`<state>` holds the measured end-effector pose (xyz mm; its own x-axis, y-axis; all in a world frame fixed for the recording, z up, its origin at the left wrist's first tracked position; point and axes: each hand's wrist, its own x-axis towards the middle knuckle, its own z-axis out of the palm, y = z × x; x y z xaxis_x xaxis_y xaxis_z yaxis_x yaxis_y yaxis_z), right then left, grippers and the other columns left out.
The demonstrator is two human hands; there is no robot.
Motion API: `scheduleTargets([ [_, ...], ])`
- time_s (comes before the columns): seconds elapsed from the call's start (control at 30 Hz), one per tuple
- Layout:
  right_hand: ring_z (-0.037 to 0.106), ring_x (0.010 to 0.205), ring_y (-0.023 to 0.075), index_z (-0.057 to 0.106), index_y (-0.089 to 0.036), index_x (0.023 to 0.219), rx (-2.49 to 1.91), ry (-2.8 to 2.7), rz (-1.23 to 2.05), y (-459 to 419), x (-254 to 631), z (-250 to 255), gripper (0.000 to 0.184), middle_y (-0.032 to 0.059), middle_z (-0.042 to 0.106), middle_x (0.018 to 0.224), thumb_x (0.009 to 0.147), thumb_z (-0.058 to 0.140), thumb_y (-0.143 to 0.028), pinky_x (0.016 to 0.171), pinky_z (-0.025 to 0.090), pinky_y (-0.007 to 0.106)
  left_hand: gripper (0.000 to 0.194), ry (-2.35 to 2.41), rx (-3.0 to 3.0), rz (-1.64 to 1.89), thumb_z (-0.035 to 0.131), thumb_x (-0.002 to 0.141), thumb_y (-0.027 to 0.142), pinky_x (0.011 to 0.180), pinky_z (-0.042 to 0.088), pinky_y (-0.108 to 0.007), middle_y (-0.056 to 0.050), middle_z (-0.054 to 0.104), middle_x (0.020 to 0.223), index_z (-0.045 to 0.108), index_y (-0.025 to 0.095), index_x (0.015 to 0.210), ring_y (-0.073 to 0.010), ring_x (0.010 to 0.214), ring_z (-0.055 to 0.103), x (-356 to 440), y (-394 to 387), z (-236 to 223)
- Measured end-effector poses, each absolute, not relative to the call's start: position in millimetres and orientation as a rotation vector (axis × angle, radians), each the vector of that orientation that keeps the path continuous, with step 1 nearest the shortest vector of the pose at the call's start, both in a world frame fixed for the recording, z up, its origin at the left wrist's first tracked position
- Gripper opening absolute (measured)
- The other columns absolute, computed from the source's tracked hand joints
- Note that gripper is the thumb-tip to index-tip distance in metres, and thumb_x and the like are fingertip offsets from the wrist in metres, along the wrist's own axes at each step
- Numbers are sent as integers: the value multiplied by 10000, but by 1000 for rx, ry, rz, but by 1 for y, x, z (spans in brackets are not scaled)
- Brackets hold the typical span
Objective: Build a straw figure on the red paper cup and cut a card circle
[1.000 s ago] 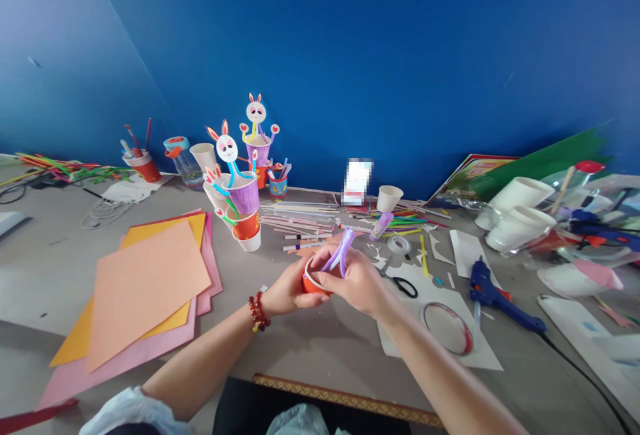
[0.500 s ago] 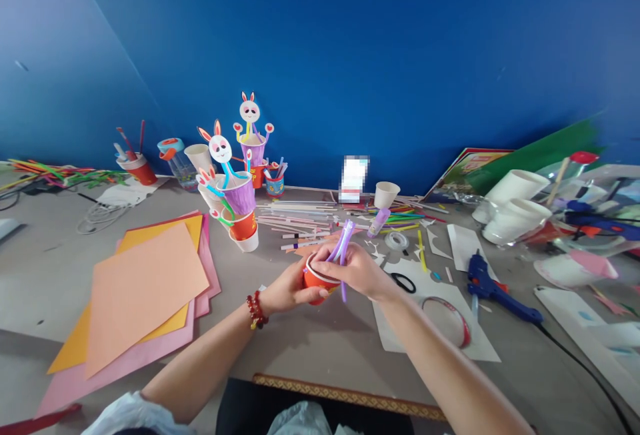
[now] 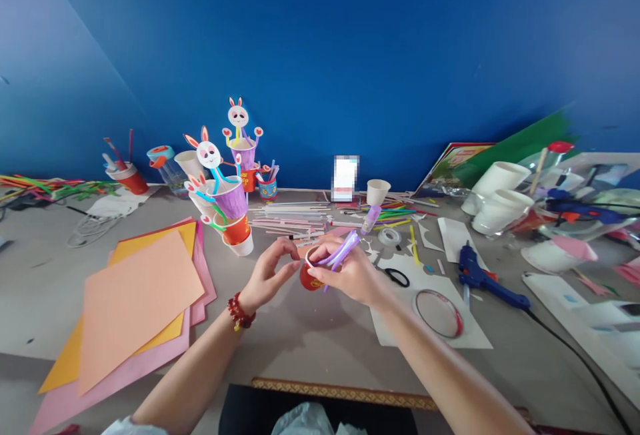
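Note:
A small red paper cup (image 3: 311, 279) with a white rim is in my right hand (image 3: 345, 268), tilted above the table. Shiny purple straws (image 3: 345, 248), bent, pass between the same hand's fingers and cross the cup's rim. My left hand (image 3: 273, 271) is just left of the cup, its fingers curved and parted from the thumb, with nothing visible in it. Further left stand stacked cup figures with rabbit heads, the nearer one a purple cup (image 3: 229, 200) over a red cup (image 3: 235, 228).
Coloured paper sheets (image 3: 140, 301) lie at left. Straws (image 3: 290, 210) lie along the back. On the right are a blue glue gun (image 3: 487, 281), black-handled scissors (image 3: 397, 277), a tape roll (image 3: 457, 321) on white paper, and white paper cups (image 3: 505, 211).
My left hand has let go of the red cup and moved slightly left. My right hand now holds the cup along with the purple straws. The view has shifted a little.

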<state>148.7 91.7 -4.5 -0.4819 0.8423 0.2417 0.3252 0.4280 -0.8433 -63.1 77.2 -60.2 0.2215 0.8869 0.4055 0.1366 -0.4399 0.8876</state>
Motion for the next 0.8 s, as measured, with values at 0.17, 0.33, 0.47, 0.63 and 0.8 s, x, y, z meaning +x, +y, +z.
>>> scheduleTargets([
  [0.17,630,1022,236,689,-242,789,-950,-2039,844,86,147,-3,62,15,731,912,799,683,-181,912,465,367,112,943,1748,1287,580,938,290,852,446,-340,-46,566,902,582,186,897,-189,881,554,-52,74,-63],
  [0.33,630,1026,235,682,-244,784,-920,-2038,836,84,146,-4,68,21,727,917,798,681,-177,903,476,363,124,902,1566,1272,604,926,304,818,447,-316,-33,556,871,581,185,905,-181,857,552,-48,72,-63],
  [0.47,636,976,238,685,-246,812,-989,-1999,815,86,147,-9,57,30,716,934,796,681,-191,869,486,366,164,907,1531,1277,603,925,324,831,436,-315,-36,561,864,585,177,856,-182,856,543,-49,72,-60],
  [0.63,635,992,240,686,-243,858,-888,-1965,889,88,151,-11,36,33,718,966,829,675,-224,912,471,386,153,913,1524,1327,600,926,326,800,440,-301,-40,571,877,615,178,894,-174,832,533,-50,71,-60],
  [0.8,624,1026,249,682,-243,848,-892,-1944,889,86,148,-11,28,35,717,968,825,680,-228,929,467,397,150,942,1531,1311,612,920,326,821,453,-314,-50,593,905,633,178,928,-190,870,568,-48,70,-61],
])
